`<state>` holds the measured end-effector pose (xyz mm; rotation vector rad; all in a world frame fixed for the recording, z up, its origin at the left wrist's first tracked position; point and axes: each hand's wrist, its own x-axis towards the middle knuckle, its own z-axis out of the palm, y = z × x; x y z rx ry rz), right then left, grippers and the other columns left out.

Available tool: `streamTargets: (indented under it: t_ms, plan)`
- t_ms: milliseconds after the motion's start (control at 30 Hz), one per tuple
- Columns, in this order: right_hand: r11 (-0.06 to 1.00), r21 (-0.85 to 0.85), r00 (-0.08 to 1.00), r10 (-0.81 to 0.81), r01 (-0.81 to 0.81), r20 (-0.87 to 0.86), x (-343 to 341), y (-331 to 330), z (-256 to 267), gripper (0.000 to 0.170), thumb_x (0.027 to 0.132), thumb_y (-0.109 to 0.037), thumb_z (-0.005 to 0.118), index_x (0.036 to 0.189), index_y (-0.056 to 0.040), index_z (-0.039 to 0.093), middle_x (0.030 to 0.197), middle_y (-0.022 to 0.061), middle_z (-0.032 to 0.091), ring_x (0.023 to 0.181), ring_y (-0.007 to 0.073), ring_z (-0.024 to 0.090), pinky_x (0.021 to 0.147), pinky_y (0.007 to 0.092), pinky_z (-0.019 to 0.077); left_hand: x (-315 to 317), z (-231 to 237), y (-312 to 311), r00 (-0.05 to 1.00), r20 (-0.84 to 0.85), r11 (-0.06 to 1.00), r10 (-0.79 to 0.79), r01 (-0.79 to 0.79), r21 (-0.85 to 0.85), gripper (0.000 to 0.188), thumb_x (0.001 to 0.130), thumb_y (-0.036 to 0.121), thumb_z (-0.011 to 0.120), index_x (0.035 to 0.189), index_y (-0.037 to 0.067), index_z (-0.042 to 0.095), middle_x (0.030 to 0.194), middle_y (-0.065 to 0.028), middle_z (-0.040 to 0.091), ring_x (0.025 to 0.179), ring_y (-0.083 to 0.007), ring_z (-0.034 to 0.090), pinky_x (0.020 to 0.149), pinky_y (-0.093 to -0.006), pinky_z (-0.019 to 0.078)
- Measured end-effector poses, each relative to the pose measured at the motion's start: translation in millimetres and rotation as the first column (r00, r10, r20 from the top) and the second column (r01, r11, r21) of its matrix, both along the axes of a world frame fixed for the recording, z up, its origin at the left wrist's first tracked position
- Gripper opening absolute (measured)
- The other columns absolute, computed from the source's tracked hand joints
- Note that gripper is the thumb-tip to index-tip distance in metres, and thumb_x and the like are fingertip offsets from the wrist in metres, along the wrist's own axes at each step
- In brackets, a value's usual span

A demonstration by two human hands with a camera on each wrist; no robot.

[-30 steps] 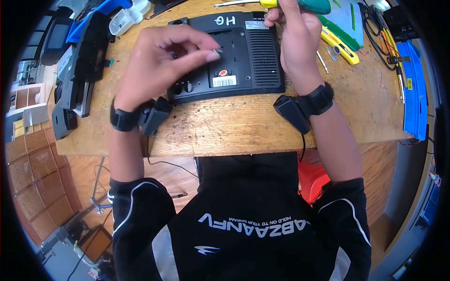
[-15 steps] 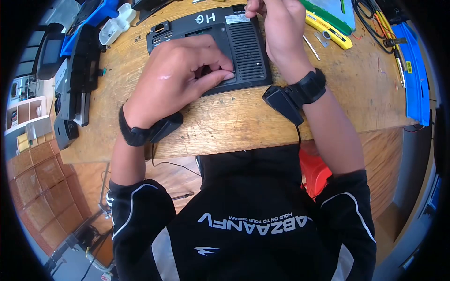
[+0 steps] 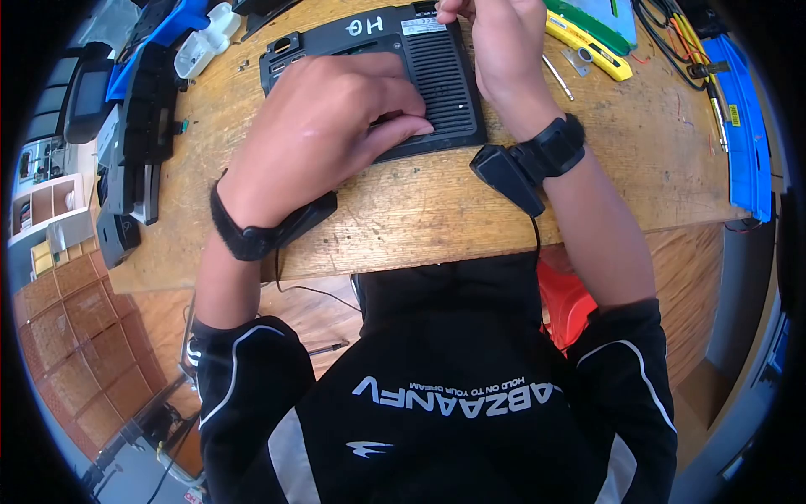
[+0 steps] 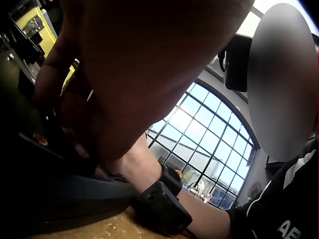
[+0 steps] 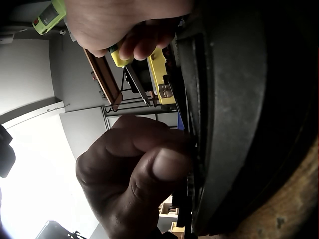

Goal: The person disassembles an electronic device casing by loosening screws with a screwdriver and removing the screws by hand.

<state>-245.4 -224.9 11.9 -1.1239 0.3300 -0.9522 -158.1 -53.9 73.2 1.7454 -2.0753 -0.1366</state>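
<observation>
A black electronic device housing [image 3: 449, 92] lies vents-up on the wooden table, marked HQ near its far edge. My left hand [image 3: 327, 113] reaches over it, thumb and forefinger pinched together right at its surface beside the vent slots. The small screw seen earlier in this pinch is now hidden by the fingertips. In the right wrist view the thumb of the left hand [image 5: 134, 174] presses down close to the housing's edge. My right hand [image 3: 512, 67] is raised at the housing's right side and grips a screwdriver [image 5: 119, 59], its yellow collar and shaft showing below the fingers.
Right of the housing lie a yellow utility knife [image 3: 600, 55] and a thin metal bit [image 3: 558, 80]. A blue plastic holder [image 3: 743, 126] stands at the table's right edge. On the left are a white plastic tray [image 3: 191, 60] and black equipment [image 3: 151, 109].
My left hand has come down from above the housing to its surface beside the vents, carrying the small screw. The right hand stays raised with the screwdriver. The head view has shifted slightly.
</observation>
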Motion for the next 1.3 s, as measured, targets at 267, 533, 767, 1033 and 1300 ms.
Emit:
streamTargets:
  t_ms: [267, 533, 767, 1033, 1300]
  plan:
    - [0.999, 0.035, 0.999, 0.024, -0.025, 0.029, -1, -1, 1, 0.035, 0.104, -0.028, 0.065, 0.08, -0.0018, 0.066, 0.067, 0.0013, 0.062, 0.058, 0.0077, 0.055, 0.053, 0.0225, 0.0437, 7, -16, 5, 0.956, -0.283, 0.997, 0.076, -0.069, 0.035, 0.011, 0.084, 0.005, 0.081, 0.093, 0.001, 0.076, 0.085, -0.0045, 0.069, 0.061, -0.0109, 0.058, 0.055, -0.0244, 0.0426]
    - [0.998, 0.058, 0.998, -0.034, 0.03, 0.056, -3, -3, 5, 0.042, 0.106, -0.037, 0.058, 0.077, -0.0068, 0.063, 0.064, 0.0, 0.058, 0.055, 0.0081, 0.053, 0.051, 0.0217, 0.041, 11, -24, 7, 0.919, -0.391, 0.999, 0.042, -0.041, 0.012, 0.016, 0.081, 0.007, 0.084, 0.096, 0.003, 0.079, 0.084, -0.0024, 0.068, 0.059, -0.0068, 0.052, 0.052, -0.0228, 0.0379]
    - [0.987, -0.154, 0.977, 0.071, -0.04, 0.199, -7, -2, 5, 0.04, 0.11, -0.035, 0.049, 0.081, -0.0087, 0.058, 0.065, -0.0024, 0.053, 0.053, 0.0059, 0.047, 0.051, 0.0222, 0.0369, 15, -32, 7, 0.912, -0.41, 0.999, 0.024, -0.039, -0.027, 0.013, 0.083, 0.005, 0.082, 0.096, 0.003, 0.079, 0.084, -0.001, 0.066, 0.057, -0.0049, 0.05, 0.05, -0.0215, 0.034]
    - [0.863, -0.505, 0.996, 0.065, -0.024, 0.065, -18, 15, 13, 0.028, 0.099, -0.021, 0.067, 0.081, -0.0008, 0.063, 0.069, -0.0008, 0.063, 0.059, 0.0044, 0.051, 0.051, 0.024, 0.0397, 13, -31, 8, 0.9, -0.431, 0.998, 0.059, -0.066, -0.002, 0.017, 0.08, 0.005, 0.082, 0.096, 0.004, 0.078, 0.079, -0.0004, 0.062, 0.055, -0.0047, 0.048, 0.049, -0.0214, 0.0343]
    - [0.726, -0.685, 0.996, 0.088, -0.06, 0.006, -19, 16, 17, 0.018, 0.09, -0.014, 0.075, 0.09, 0.0022, 0.069, 0.075, 0.0038, 0.07, 0.064, 0.0074, 0.061, 0.056, 0.0241, 0.0483, 13, -33, 8, 0.904, -0.425, 0.997, 0.051, -0.069, -0.025, 0.024, 0.077, 0.007, 0.085, 0.099, 0.005, 0.076, 0.078, -0.0012, 0.062, 0.054, -0.0059, 0.051, 0.05, -0.0211, 0.0364]
